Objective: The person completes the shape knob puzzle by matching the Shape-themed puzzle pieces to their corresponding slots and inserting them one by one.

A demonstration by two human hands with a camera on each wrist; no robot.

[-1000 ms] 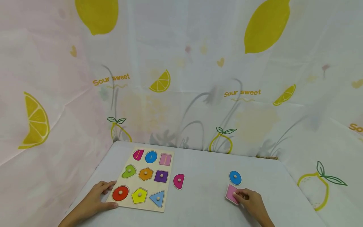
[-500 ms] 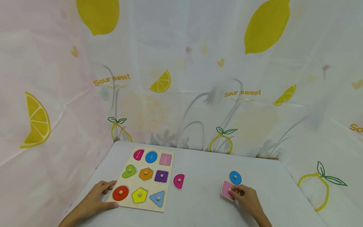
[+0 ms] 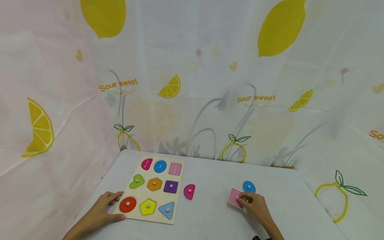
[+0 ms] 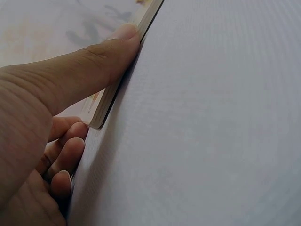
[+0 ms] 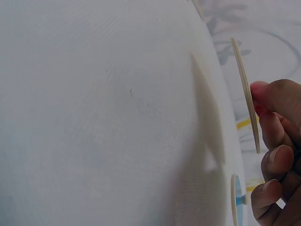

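In the head view my right hand (image 3: 253, 205) pinches the knob of a pink square puzzle piece (image 3: 234, 197). The right wrist view shows this piece (image 5: 245, 94) edge-on, raised off the table with its shadow below. Just behind my fingers lies a blue round piece (image 3: 248, 186), partly covered by them. My left hand (image 3: 103, 208) holds the near left corner of the wooden puzzle board (image 3: 150, 218). In the left wrist view its thumb (image 4: 94, 66) lies on the board's edge, and the other fingers are curled by the corner.
A magenta half-round piece (image 3: 189, 192) lies right of the board. Knobbed pieces such as the red circle (image 3: 127, 204) and purple square (image 3: 171, 186) sit in the board's two nearer rows. Its far row shows knobless recesses, including a pink square recess (image 3: 175, 168). A lemon-print cloth (image 3: 192, 116) hangs behind.
My right hand has carried the pink square piece leftward and slightly away from me, lifting it, and now partly covers the blue round piece. My left hand and the board have stayed put.
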